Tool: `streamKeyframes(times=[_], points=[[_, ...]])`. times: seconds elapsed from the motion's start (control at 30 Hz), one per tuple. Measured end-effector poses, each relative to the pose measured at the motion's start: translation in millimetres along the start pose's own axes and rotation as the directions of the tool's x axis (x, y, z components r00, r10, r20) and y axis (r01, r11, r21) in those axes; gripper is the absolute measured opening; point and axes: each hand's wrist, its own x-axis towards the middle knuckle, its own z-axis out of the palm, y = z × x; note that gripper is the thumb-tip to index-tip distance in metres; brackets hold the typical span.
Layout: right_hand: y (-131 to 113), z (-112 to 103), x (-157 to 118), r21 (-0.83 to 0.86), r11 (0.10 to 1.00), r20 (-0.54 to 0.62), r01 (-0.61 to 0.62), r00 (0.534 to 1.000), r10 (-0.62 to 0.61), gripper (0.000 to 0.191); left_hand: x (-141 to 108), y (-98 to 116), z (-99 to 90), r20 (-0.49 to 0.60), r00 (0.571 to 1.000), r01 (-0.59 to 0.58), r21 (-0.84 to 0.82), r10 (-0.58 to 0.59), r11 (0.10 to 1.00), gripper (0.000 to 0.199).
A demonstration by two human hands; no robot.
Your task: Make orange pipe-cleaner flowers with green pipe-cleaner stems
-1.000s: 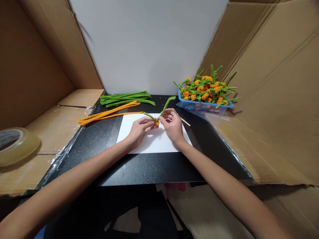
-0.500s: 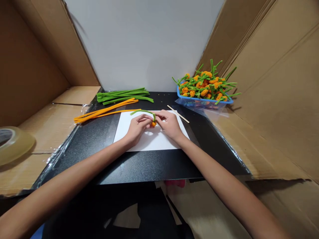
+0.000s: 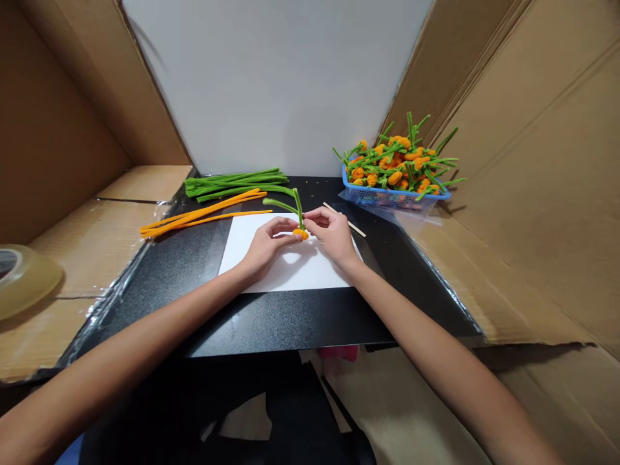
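Observation:
My left hand [image 3: 268, 247] and my right hand [image 3: 332, 236] meet above a white paper sheet [image 3: 290, 268], their fingertips pinching a small pipe-cleaner flower. Its orange bud [image 3: 301, 234] sits just below my fingers. Its green pipe-cleaner stem [image 3: 297, 208] rises upward, with a shorter green piece branching to the left. A loose wooden stick [image 3: 345, 219] lies just right of my right hand, partly over the paper's corner.
Bundles of green pipe cleaners [image 3: 237, 184] and orange pipe cleaners [image 3: 203, 216] lie on the black table [image 3: 290, 323] beyond the paper. A blue basket [image 3: 387, 197] overflows with finished flowers. Cardboard walls flank the table, and a tape roll [image 3: 22, 281] sits at left.
The green stem has swung from arching left across the paper to standing upright, with a short branch to the left. The orange bud now shows below my fingers.

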Motion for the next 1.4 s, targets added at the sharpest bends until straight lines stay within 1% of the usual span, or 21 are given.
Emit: streamKeyframes(times=[0.1, 0.2, 0.27, 0.33, 0.4, 0.43, 0.57, 0.67, 0.73, 0.8, 0.9, 1.0, 1.03, 1.1, 1.17, 1.23, 1.33, 1.4], points=[[0, 0, -1, 0.03, 0.999, -0.024, -0.033, 0.999, 0.034, 0.015, 0, 4, 3.1, -0.059, 0.995, 0.071, -0.145, -0.08, 0.987, 0.034], [-2, 1, -3, 0.045, 0.999, -0.044, -0.017, 0.999, 0.019, 0.013, 0, 8, 4.3, -0.062, 0.984, 0.151, -0.214, -0.168, 0.965, 0.03], [-3, 2, -4, 0.053, 0.999, -0.063, 0.0, 0.998, 0.004, 0.012, 0, 9, 4.2, -0.024, 0.977, 0.204, -0.202, -0.213, 0.958, 0.025], [-2, 3, -5, 0.066, 0.998, -0.081, 0.013, 0.997, -0.007, 0.012, 0, 10, 4.3, 0.043, 0.967, 0.253, -0.186, -0.249, 0.95, 0.021], [-1, 4, -5, 0.08, 0.997, -0.077, 0.013, 0.997, -0.007, 0.012, -1, 10, 5.0, 0.083, 0.961, 0.276, -0.192, -0.264, 0.942, 0.018], [0, 4, -4, 0.088, 0.996, -0.067, 0.009, 0.998, -0.003, 0.011, -1, 10, 5.4, 0.085, 0.961, 0.274, -0.203, -0.262, 0.94, 0.017], [-1, 4, -3, 0.069, 0.998, -0.001, 0.011, 1.0, -0.011, 0.009, 0, 8, 5.9, 0.011, 0.979, 0.2, -0.238, -0.203, 0.95, 0.016], [-8, 4, -6, -0.024, 0.999, 0.117, 0.046, 0.992, -0.043, 0.01, 3, 5, 3.3, -0.049, 0.987, 0.14, -0.211, -0.153, 0.967, 0.017], [-12, 4, -9, -0.095, 0.991, 0.164, 0.096, 0.983, -0.08, 0.012, 4, 3, 0.7, -0.052, 0.991, 0.109, -0.167, -0.12, 0.98, 0.021], [-14, 4, -11, -0.153, 0.977, 0.157, 0.148, 0.98, -0.124, 0.015, 5, 2, -1.6, -0.053, 0.996, 0.07, -0.103, -0.076, 0.992, 0.025], [-14, 3, -12, -0.199, 0.961, 0.135, 0.191, 0.977, -0.166, 0.017, 4, 2, -3.1, -0.056, 0.998, 0.016, 0.021, -0.014, 1.0, 0.025], [-11, 1, -10, -0.241, 0.945, 0.174, 0.22, 0.968, -0.181, 0.006, 3, 4, -2.7, -0.049, 0.999, 0.013, 0.101, -0.008, 0.995, 0.024], [-10, 0, -9, -0.248, 0.942, 0.184, 0.224, 0.966, -0.182, 0.003, 3, 4, -2.6, -0.046, 0.999, 0.021, 0.107, -0.016, 0.994, 0.025], [-9, -1, -8, -0.24, 0.946, 0.186, 0.218, 0.967, -0.176, 0.004, 3, 4, -2.6, -0.025, 0.999, 0.024, 0.09, -0.022, 0.996, 0.026], [-9, -1, -8, -0.221, 0.953, 0.177, 0.209, 0.969, -0.171, 0.004, 3, 3, -3.0, 0.0, 1.0, 0.005, 0.061, -0.005, 0.998, 0.027], [-9, -1, -9, -0.22, 0.952, 0.178, 0.212, 0.968, -0.175, 0.004, 2, 2, -3.6, -0.01, 1.0, -0.028, 0.081, 0.029, 0.996, 0.027], [-12, -1, -10, -0.275, 0.926, 0.214, 0.259, 0.955, -0.204, 0.009, 1, 2, -5.1, -0.055, 0.996, -0.062, 0.138, 0.07, 0.989, 0.028], [-13, -2, -11, -0.336, 0.888, 0.246, 0.315, 0.939, -0.24, 0.01, 1, 2, -6.5, -0.059, 0.995, -0.071, 0.153, 0.081, 0.986, 0.032]])
